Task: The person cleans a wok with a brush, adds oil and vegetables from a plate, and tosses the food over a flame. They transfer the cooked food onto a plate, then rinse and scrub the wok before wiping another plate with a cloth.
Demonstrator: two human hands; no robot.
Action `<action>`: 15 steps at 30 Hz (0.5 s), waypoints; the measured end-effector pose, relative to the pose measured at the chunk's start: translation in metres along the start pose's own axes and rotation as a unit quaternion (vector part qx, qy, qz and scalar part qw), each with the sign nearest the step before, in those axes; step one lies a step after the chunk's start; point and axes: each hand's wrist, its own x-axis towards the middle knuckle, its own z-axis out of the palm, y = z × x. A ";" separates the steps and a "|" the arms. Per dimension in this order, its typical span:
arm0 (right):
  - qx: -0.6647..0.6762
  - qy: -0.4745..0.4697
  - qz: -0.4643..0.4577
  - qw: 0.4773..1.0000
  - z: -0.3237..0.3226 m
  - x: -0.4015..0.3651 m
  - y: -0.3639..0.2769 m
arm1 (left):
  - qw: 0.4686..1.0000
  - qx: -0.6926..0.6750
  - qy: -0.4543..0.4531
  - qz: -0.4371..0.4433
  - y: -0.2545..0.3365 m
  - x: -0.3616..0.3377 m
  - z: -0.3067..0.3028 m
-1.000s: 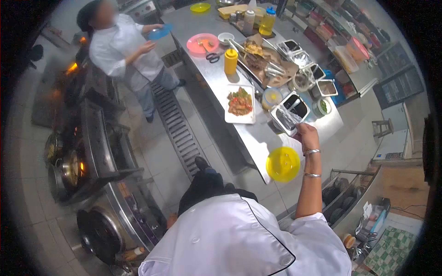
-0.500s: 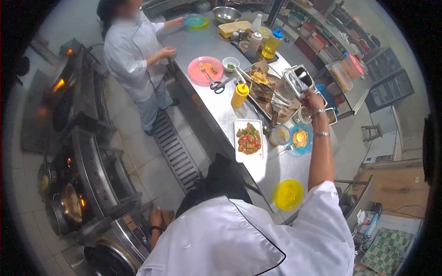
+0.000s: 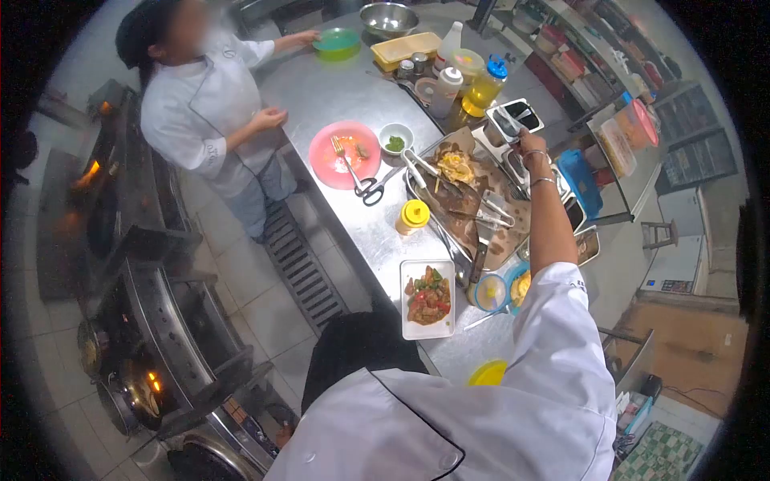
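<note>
My right hand (image 3: 531,146) reaches far across the steel table, closed at the near edge of a small rectangular metal pan (image 3: 526,110) with dark contents. A shiny metal piece shows in the pan by my fingertips; I cannot tell whether my fingers grip it or the rim. Beneath my forearm lies a tray lined with stained brown paper (image 3: 501,240), bearing fried food (image 3: 455,167) and metal tongs (image 3: 489,215). Only a bit of my left hand (image 3: 285,434) shows, low beside my jacket, its fingers mostly hidden.
A white dish of meat and vegetables (image 3: 427,300) stands nearest me. Beyond are a yellow bottle (image 3: 413,217), scissors (image 3: 369,191), a pink plate (image 3: 345,156) and a blue-capped jug (image 3: 485,86). Across the table, a co-worker (image 3: 212,104) touches a green bowl (image 3: 337,45). Lit stove burners (image 3: 148,393) are at left.
My right hand has moved slightly farther over the table along with the metal pan's edge. The view has shifted, and my left hand is now mostly covered by my jacket.
</note>
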 end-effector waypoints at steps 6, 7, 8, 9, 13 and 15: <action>-0.106 0.037 -0.021 0.993 0.025 0.042 0.025 | 1.000 0.001 -0.001 -0.013 0.018 -0.013 -0.014; -0.047 0.015 0.059 0.997 0.030 0.044 0.025 | 1.000 0.007 0.001 -0.013 0.020 -0.011 -0.018; -0.169 0.010 0.033 0.985 0.029 0.050 0.022 | 1.000 0.010 0.000 -0.012 0.021 -0.010 -0.022; -0.289 0.003 0.008 0.957 0.027 0.049 0.022 | 1.000 0.017 0.002 -0.009 0.023 -0.006 -0.027; -0.321 0.001 0.022 0.947 0.038 0.064 0.023 | 0.867 0.262 0.234 0.352 0.000 0.021 -0.030; -0.357 0.043 0.048 0.932 0.038 0.047 0.006 | 0.937 0.163 0.175 0.256 0.024 0.034 -0.049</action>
